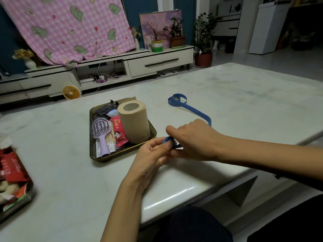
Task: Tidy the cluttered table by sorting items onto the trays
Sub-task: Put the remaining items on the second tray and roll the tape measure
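One tray [131,145] holding paper roll [134,123], hairbrush [101,130], sachet [119,131], left hand [150,156] and right hand [194,140] fingers [172,130] pinching blue tape [195,111]

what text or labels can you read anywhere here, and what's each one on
"寿全斋" (likely; small): yellow characters down the red sachet in the middle tray.
Red packets on the left tray: white print, too blurred to read.
Blue tape: marks on its yellow inner side at the far loop, too small to read.

The blue tape [197,111] lies part-rolled (far end looped) beside the tray [97,159].
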The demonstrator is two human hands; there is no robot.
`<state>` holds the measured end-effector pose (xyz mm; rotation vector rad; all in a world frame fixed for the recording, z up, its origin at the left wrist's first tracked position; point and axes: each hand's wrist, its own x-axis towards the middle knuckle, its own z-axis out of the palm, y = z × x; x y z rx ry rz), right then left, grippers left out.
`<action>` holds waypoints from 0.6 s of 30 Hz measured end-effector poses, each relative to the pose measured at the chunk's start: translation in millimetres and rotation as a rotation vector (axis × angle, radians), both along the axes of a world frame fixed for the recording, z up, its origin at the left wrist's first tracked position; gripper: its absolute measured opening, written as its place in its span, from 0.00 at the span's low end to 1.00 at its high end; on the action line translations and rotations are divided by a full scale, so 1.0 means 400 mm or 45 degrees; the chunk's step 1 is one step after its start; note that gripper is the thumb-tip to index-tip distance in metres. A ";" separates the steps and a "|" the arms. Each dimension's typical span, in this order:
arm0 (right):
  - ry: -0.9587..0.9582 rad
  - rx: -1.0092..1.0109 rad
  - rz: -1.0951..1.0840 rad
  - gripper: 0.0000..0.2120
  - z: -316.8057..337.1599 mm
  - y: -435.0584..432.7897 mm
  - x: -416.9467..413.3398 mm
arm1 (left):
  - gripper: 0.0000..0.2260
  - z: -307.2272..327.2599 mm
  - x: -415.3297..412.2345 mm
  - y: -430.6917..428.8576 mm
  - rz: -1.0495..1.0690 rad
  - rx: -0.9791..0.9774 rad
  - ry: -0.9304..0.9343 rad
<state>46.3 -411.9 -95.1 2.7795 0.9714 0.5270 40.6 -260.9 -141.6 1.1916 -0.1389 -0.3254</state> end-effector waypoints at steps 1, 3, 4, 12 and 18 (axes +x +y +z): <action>0.054 0.041 -0.014 0.17 0.004 0.000 0.002 | 0.19 0.001 0.000 0.003 -0.007 -0.004 0.010; 0.354 0.158 -0.010 0.21 0.023 -0.008 0.003 | 0.22 0.002 0.001 0.008 -0.045 0.007 0.024; 0.550 0.201 0.015 0.22 0.035 -0.012 0.003 | 0.22 0.004 0.001 0.010 -0.073 0.020 0.021; 1.195 0.469 0.057 0.12 0.075 -0.048 0.004 | 0.16 0.012 0.001 0.012 -0.214 0.159 -0.039; 0.478 0.369 -0.009 0.16 0.043 -0.012 -0.026 | 0.12 0.005 0.008 0.008 -0.145 0.048 -0.022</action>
